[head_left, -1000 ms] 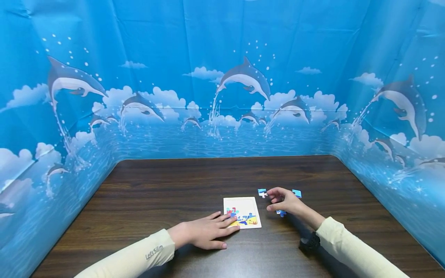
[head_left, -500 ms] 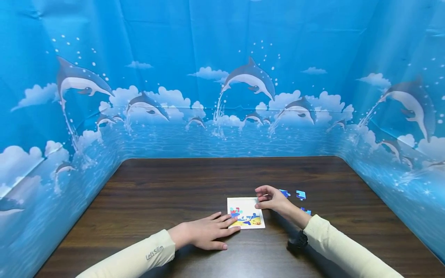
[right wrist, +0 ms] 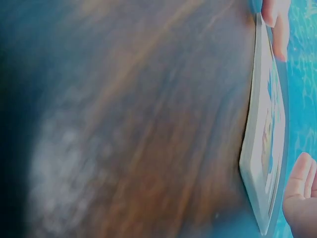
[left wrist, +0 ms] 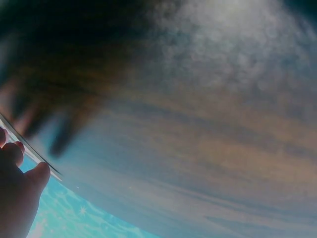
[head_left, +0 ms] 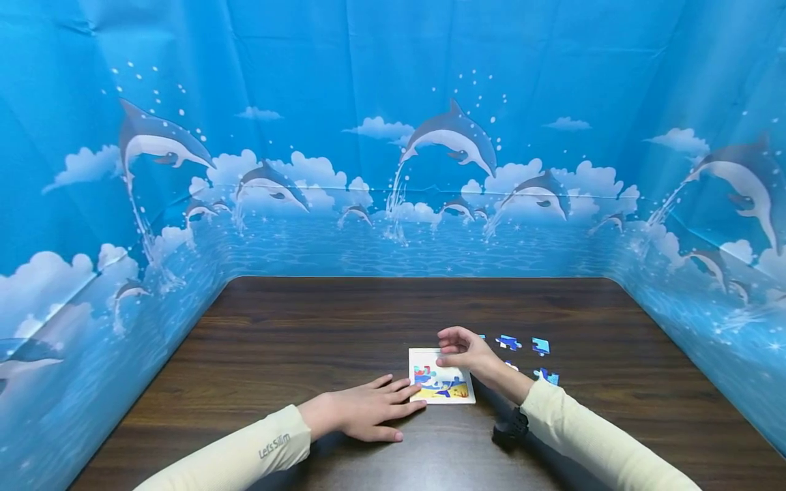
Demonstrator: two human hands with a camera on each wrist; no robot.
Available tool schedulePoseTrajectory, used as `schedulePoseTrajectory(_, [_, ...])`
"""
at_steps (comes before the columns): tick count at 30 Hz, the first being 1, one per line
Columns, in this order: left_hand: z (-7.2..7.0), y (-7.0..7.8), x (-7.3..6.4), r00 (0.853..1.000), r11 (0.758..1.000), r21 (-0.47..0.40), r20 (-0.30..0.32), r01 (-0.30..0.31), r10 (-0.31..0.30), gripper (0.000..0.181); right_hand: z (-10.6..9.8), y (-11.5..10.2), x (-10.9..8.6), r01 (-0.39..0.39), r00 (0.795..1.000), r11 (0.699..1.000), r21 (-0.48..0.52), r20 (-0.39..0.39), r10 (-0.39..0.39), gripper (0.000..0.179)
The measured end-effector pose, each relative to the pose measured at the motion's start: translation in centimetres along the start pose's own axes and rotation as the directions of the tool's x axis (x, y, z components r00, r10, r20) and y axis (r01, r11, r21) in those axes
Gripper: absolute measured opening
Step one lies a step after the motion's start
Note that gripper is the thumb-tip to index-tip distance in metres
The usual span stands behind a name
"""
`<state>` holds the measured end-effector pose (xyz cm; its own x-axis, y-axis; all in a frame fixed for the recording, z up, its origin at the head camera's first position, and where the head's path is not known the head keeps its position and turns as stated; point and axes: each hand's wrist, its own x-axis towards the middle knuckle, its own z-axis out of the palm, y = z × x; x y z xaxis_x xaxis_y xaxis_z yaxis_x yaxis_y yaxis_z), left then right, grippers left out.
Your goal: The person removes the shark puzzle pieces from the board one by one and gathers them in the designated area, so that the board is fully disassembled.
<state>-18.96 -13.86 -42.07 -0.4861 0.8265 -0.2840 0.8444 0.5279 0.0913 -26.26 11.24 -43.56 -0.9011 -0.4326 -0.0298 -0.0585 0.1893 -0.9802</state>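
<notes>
A small white puzzle tray [head_left: 473, 397] lies on the table, its lower part filled with a yellow, blue and white sea picture and a red bit at the left. My left hand [head_left: 371, 409] lies flat, fingers spread, fingertips on the tray's left edge. Over the tray's upper right part is my right hand [head_left: 469, 354], with bent fingers and the thumb below them; I cannot tell if a piece is between them. The right wrist view shows the tray edge [right wrist: 251, 134] with the right hand [right wrist: 302, 198] above it. In the left wrist view a hand [left wrist: 22, 193] shows at the tray's rim.
Several loose blue puzzle pieces lie right of the tray, among them one farther back [head_left: 540, 346] and one nearer [head_left: 546, 376]. A black band [head_left: 511, 426] is at my right wrist. A blue dolphin-print cloth [head_left: 430, 249] walls the dark wooden table [head_left: 295, 334].
My right hand has moved left from beside the loose pieces to over the tray, uncovering more of them. The left hand stays in place, and the head view has turned slightly left.
</notes>
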Motion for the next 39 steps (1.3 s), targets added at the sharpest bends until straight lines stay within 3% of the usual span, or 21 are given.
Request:
schedulePoseTrajectory(5, [0.0, 0.0, 0.0, 1.0, 1.0, 0.017, -0.008, -0.014, 0.014, 0.06, 0.6, -0.1, 0.2, 0.015, 1.0, 1.0, -0.027, 0.004, -0.015, 0.054])
schedulePoseTrajectory(12, [0.0, 0.1, -0.2, 1.0, 1.0, 0.022, -0.01, -0.011, 0.012, 0.06, 1.7, -0.2, 0.7, 0.074, 0.996, 0.981, -0.182, 0.064, -0.063, 0.052])
schedulePoseTrajectory(15, [0.0, 0.0, -0.3, 1.0, 1.0, 0.02, -0.003, -0.003, 0.003, 0.061, 2.3, -0.3, 0.8, 0.122, 0.991, 0.942, -0.313, 0.091, -0.098, 0.047])
schedulePoseTrajectory(19, [0.2, 0.0, -0.4, 1.0, 1.0, 0.023, 0.005, 0.008, -0.009, 0.062, 3.1, -0.6, 0.9, 0.132, 0.991, 0.854, -0.503, 0.07, -0.113, 0.04])
schedulePoseTrajectory(24, [0.4, -0.1, -0.4, 1.0, 1.0, 0.022, 0.006, 0.017, -0.017, 0.063, 3.8, -1.0, 0.9, 0.087, 0.996, 0.792, -0.604, 0.032, -0.085, 0.033])
schedulePoseTrajectory(39, [0.1, 0.3, -0.3, 1.0, 0.998, 0.052, 0.005, 0.018, -0.019, 0.061, 4.2, -1.8, 1.2, 0.081, 0.995, 0.782, -0.618, 0.097, -0.026, 0.023])
